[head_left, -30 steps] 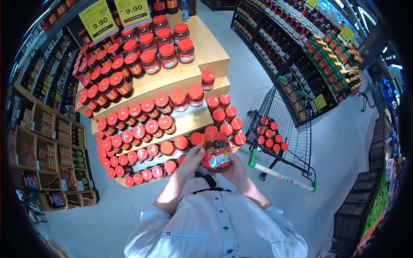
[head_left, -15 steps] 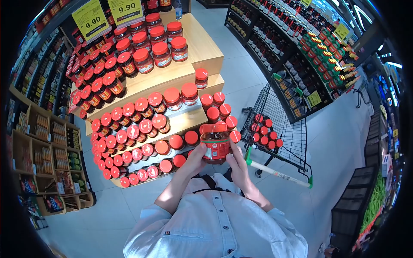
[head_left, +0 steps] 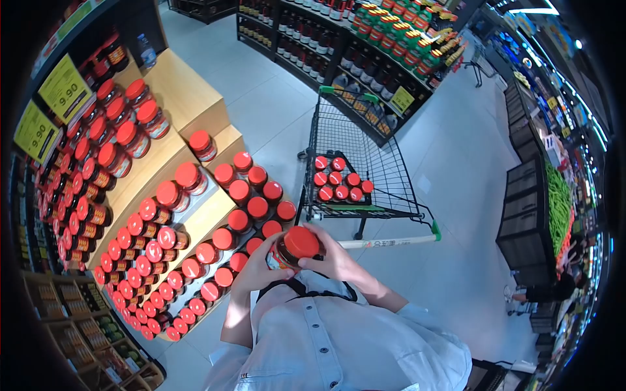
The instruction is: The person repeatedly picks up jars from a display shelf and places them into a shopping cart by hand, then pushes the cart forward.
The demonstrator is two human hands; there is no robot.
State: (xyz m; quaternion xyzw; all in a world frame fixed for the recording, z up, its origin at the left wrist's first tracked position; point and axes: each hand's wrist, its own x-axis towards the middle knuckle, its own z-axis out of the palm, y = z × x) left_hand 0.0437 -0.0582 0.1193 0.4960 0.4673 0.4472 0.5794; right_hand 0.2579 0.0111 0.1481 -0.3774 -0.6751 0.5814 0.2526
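A glass jar with a red lid (head_left: 302,242) is held between my two hands in front of my chest. My left hand (head_left: 261,264) wraps its left side, and my right hand (head_left: 331,257) grips the right side with the fingers near the lid. Just beyond the jar, to the right, is the shopping cart's pale handle (head_left: 391,242). Several red-lidded jars (head_left: 335,177) stand in the wire cart (head_left: 385,173). To the left, rows of similar jars (head_left: 167,193) fill the stepped wooden display (head_left: 189,98).
Yellow price signs (head_left: 65,88) hang at the upper left. Dark shelves of bottles (head_left: 306,39) stand beyond the cart. Green vegetables (head_left: 557,208) lie on a stand at the right, where another person (head_left: 551,290) is partly visible. Wooden shelves (head_left: 85,326) are at the lower left.
The view has turned right, shifting the display left and bringing the cart to the centre. The jar is now lower and tipped, with its lid toward me. Both hands still hold it.
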